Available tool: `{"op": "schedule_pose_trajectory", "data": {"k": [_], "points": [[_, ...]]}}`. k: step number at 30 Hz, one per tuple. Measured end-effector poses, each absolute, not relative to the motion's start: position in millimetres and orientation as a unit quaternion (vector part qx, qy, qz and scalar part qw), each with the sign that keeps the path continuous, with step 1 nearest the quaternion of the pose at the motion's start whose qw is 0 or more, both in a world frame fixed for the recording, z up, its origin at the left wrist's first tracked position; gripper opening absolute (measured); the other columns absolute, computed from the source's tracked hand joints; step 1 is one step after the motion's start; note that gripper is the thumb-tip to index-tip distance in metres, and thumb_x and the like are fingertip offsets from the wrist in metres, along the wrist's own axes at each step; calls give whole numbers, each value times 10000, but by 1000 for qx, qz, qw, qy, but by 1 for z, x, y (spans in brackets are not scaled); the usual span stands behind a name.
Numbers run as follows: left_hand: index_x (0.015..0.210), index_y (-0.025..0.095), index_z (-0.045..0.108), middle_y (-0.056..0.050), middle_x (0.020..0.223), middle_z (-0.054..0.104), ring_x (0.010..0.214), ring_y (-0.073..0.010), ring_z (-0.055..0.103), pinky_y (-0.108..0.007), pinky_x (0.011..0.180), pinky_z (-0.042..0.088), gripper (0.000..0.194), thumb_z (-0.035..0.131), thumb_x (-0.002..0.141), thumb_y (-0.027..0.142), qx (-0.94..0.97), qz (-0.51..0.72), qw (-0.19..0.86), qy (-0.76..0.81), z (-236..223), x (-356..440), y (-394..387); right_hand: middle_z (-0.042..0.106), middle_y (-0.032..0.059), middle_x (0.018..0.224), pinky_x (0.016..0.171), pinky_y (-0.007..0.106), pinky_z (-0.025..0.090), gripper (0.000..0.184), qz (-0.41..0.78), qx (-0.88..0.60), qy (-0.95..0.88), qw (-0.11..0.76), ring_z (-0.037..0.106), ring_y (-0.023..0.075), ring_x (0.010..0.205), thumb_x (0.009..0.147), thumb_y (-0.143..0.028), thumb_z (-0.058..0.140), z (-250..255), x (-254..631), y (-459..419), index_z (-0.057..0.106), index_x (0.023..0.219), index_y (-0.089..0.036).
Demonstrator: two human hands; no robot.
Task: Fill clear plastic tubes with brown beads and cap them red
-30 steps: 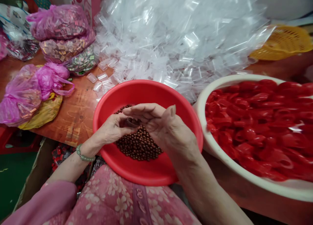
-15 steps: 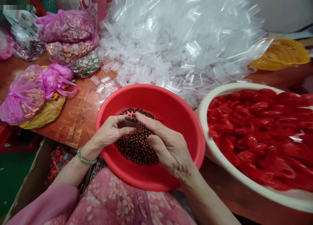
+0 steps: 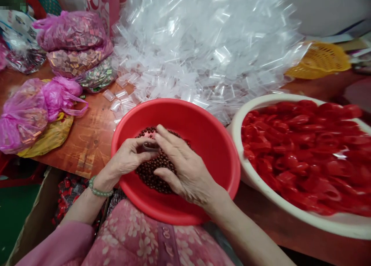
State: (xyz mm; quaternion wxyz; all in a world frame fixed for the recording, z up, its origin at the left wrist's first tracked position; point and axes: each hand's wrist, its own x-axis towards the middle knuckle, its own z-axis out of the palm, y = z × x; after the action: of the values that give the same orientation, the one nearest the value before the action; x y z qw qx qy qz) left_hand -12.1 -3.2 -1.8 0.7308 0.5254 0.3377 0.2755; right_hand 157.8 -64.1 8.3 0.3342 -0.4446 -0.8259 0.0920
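My left hand (image 3: 129,155) pinches a small clear plastic case (image 3: 150,147) between thumb and fingers, its open end facing up. Dark brown beads show inside the case. Fingers stretched out and thumb apart, my right hand (image 3: 184,165) is beside the case, its fingertips at the case's far end; whether they touch it I cannot tell. Both hands are over a red plastic basin (image 3: 214,154), where many loose brown beads (image 3: 153,177) lie in a heap on the bottom. The right hand hides part of the heap.
A large pile of clear plastic cases (image 3: 197,57) rises behind the basin. At right stands a white tub (image 3: 239,142) of glossy red plastic parts (image 3: 301,158); a yellow basket (image 3: 321,61) lies beyond. Filled pink bags (image 3: 72,32) are at left, above a box (image 3: 31,216) of red-and-clear pieces.
My right hand has shifted left and turned flatter, its fingers now close beside the case. The left hand still holds the case. The whole view has shifted slightly.
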Motion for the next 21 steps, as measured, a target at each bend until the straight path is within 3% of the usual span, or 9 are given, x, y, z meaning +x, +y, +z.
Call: {"op": "schedule_pose_trajectory", "data": {"k": [3, 6, 9, 11, 14, 16, 21], "points": [[875, 136, 767, -56, 894, 765, 867, -186, 684, -307, 868, 525, 215, 781, 740, 302, 546, 283, 706, 352, -2, -13, -2, 499, 193, 1474, 1143, 490, 414, 662, 73, -431, -832, 343, 377, 276, 1448, 971, -392, 507, 6, 151, -65, 303, 1541, -124], [868, 143, 769, -43, 854, 762, 812, -165, 674, -296, 845, 527, 199, 792, 722, 277, 556, 291, 680, 380, -2, -14, 0, 533, 179, 1449, 1129, 444, 439, 576, 91, -423, -830, 352, 430, 247, 1417, 990, -350, 469, 8, 156, -64, 368, 1502, -108], [912, 158, 769, -43, 897, 764, 833, -153, 673, -288, 862, 524, 218, 796, 708, 233, 552, 305, 662, 405, 2, -14, 0, 593, 128, 1397, 1088, 399, 478, 458, 125, -520, -767, 355, 546, 215, 1315, 1006, -308, 410, 12, 181, -57, 473, 1433, -156], [905, 166, 768, -45, 904, 761, 840, -147, 672, -275, 848, 525, 202, 794, 715, 229, 551, 300, 668, 401, 6, -15, -1, 689, 111, 1248, 1011, 383, 524, 382, 153, -610, -729, 270, 654, 223, 1153, 998, -267, 400, 12, 203, -46, 591, 1312, -161], [890, 164, 764, -47, 877, 751, 823, -146, 670, -266, 800, 528, 174, 782, 728, 226, 554, 278, 685, 382, 9, -14, -2, 724, 134, 1111, 897, 373, 543, 343, 172, -657, -734, 1, 700, 249, 996, 970, -212, 405, 4, 227, -26, 667, 1179, -136], [877, 153, 758, -47, 864, 740, 818, -145, 663, -266, 790, 524, 161, 772, 727, 208, 561, 273, 680, 384, 10, -12, -1, 715, 146, 1091, 847, 359, 530, 310, 166, -634, -744, -135, 694, 261, 972, 930, -178, 455, -7, 232, -14, 678, 1141, -130], [895, 135, 716, -30, 839, 713, 777, -114, 648, -249, 778, 526, 171, 751, 738, 194, 511, 288, 715, 381, 9, -8, 1, 709, 178, 1048, 801, 347, 498, 283, 158, -605, -759, -181, 683, 257, 935, 878, -108, 469, -38, 223, 1, 678, 1069, -95]]}}
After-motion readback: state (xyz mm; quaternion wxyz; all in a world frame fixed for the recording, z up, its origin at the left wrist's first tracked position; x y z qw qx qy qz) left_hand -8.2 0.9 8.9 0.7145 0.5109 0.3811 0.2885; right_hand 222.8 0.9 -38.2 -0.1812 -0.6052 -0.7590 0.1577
